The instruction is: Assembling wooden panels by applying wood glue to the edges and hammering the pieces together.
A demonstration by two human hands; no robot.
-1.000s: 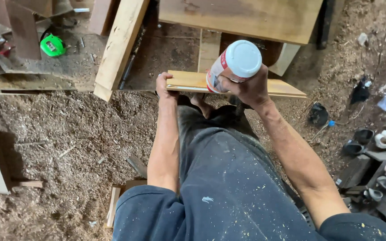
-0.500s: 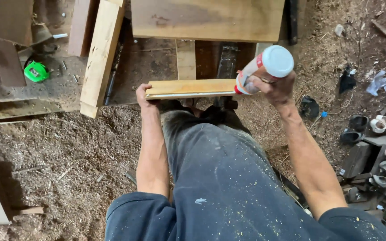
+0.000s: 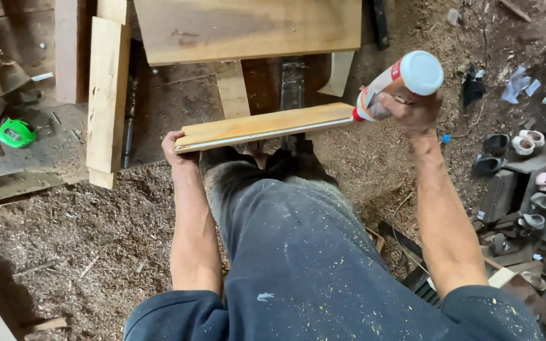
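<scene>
Left hand (image 3: 179, 150): arm stretched forward and down, bare from the rolled dark sleeve, elbow nearly straight; fingers curled in a closed grip, knuckles up, thumb hidden. Right hand (image 3: 412, 113): arm reaching forward and out to the side, forearm bare, wrist bent slightly inward; fingers wrapped shut in a full fist-like grip, back of the hand toward the camera. Both hands sit at about the same height, well apart.
</scene>
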